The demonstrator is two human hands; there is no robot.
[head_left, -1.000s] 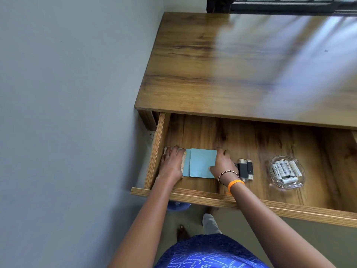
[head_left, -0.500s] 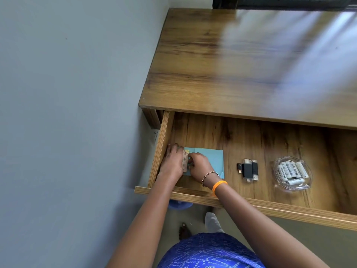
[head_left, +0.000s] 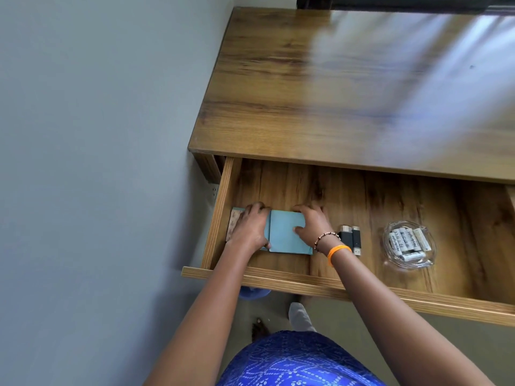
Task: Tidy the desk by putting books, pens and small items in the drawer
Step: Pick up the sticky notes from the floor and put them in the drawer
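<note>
Looking down through the head camera, I see the drawer (head_left: 362, 291) pulled out from under the wooden desk (head_left: 334, 93), with both of my operator's hands reaching inside at its left end

The left hand (head_left: 249, 228) lies palm-down with fingers loosely bent over a small pale booklet (head_left: 232, 225) that sits just beside the drawer's left wall; I cannot tell whether it truly grips the booklet or only presses on it. The right hand (head_left: 312, 224) rests on a light blue card (head_left: 284, 232), fingers curled over its far edge and the thumb lying across its face, so it holds that card against the drawer floor. A second blue sheet (head_left: 267, 232) shows as a thin strip under the card, between the two hands

On the right wrist sit a beaded bracelet (head_left: 324, 238) and an orange band (head_left: 335, 253). Just beside that wrist lie two black USB sticks (head_left: 351, 240), side by side and touching. Further right, well apart from the hands, a clear glass dish (head_left: 390, 263) holds several white batteries (head_left: 408, 242)

Below the drawer front, blue patterned clothing (head_left: 292, 363) fills the bottom of the view
</note>
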